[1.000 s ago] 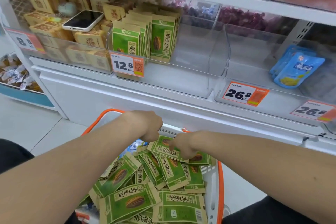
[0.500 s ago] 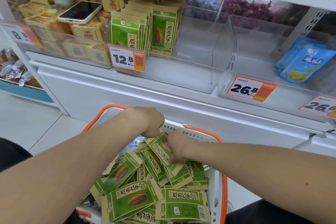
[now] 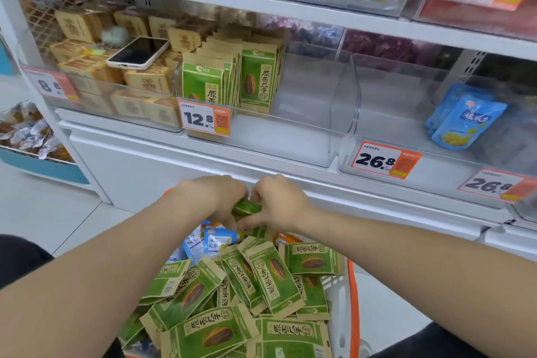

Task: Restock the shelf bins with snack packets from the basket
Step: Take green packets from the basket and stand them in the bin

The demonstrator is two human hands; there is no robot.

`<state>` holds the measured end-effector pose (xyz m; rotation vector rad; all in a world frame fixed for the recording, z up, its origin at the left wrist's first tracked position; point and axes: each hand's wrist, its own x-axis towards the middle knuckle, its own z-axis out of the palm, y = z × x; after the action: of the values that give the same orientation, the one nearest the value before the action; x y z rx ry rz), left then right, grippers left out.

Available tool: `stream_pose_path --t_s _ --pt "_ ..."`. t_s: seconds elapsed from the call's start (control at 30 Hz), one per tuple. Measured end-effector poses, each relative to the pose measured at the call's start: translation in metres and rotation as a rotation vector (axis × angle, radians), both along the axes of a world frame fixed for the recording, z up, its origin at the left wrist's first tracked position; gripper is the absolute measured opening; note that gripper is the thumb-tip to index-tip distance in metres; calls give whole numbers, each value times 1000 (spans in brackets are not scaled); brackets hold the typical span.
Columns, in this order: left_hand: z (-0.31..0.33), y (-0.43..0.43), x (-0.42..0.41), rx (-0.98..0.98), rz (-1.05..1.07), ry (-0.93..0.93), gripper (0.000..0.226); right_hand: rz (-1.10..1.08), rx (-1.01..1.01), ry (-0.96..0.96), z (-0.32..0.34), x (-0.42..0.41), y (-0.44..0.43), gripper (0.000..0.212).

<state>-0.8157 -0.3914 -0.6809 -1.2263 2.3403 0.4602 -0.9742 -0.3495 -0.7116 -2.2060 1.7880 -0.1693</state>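
Note:
A white basket with an orange rim [image 3: 353,293] stands below me, heaped with several green sunflower-seed packets [image 3: 273,276] and some blue packets [image 3: 213,243]. My left hand [image 3: 216,197] and my right hand [image 3: 279,203] meet above the basket's far end and together grip a small bunch of green packets [image 3: 247,207], mostly hidden between the fingers. On the shelf above, a clear bin [image 3: 319,113] holds upright green packets [image 3: 255,81] on its left side; its right side is bare.
A phone [image 3: 139,53] lies on tan boxes [image 3: 87,67] in the left bin. Blue pouches [image 3: 465,122] lean in the right bin. Orange price tags [image 3: 205,120] hang on the bin fronts. A white cabinet front [image 3: 145,166] faces the basket.
Both hands rose from the heap with a few green packets held between them. The view came closer to the shelf and tilted up.

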Motion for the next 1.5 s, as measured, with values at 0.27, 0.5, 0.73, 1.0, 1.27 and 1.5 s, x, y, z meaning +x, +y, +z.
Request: stream_pose_path --t_s 0.27,0.5,0.73,1.0,1.27,1.5 --pt "33 -14 17 -215 71 425 24 57 -266 -403 44 -17 -4 29" --pt "65 -10 14 -315 127 863 15 -111 -415 -620 91 -27 -15 16" --pt "74 -7 -1 -249 321 1249 20 -369 -584 -878 121 -33 -24 61" --pt "79 -24 -18 -428 560 1307 40 -316 -58 -1085 138 -37 -56 34" --pt "75 -32 -16 -669 502 978 29 -461 -62 -1171 135 -39 -105 29" --pt "79 -33 -8 -762 375 761 20 -558 -434 -852 117 -41 -137 24"
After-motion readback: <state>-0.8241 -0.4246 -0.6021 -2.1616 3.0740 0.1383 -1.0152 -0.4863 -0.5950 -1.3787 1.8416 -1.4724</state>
